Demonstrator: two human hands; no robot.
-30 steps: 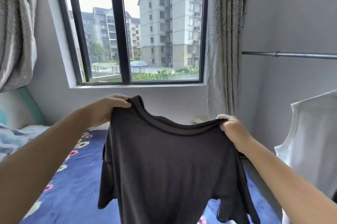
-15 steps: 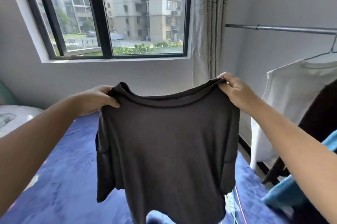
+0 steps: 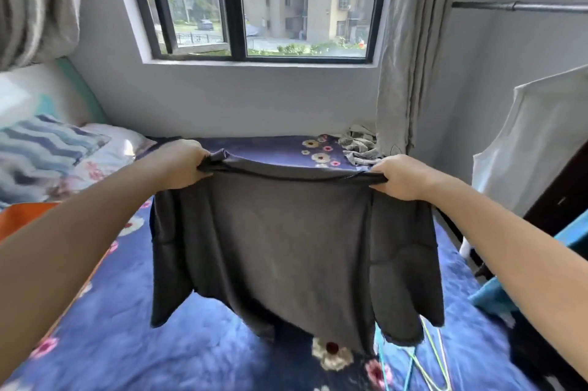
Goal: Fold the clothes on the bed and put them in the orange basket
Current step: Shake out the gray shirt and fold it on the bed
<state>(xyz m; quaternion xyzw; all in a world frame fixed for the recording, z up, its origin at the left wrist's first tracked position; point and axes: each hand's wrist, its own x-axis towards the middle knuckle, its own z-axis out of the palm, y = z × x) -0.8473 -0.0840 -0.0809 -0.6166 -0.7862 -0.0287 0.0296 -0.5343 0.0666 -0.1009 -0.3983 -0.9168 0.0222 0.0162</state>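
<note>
We held the dark grey T-shirt [image 3: 286, 241] spread in the air above the bed [image 3: 197, 343], our left hand [image 3: 181, 168] and right hand [image 3: 402, 177] each in a closed grip on a bunched shoulder. It hung limp and sagged between the hands, so we judged it light, soft and floppy, best taken at shoulders or hem. The orange basket [image 3: 22, 219] sat at far left, and a crumpled garment [image 3: 361, 145] lay beyond.

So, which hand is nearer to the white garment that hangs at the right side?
The right hand. It grips the dark shirt at its right shoulder, a short way left of the white garment. The left hand grips the other shoulder, much farther left.
</note>
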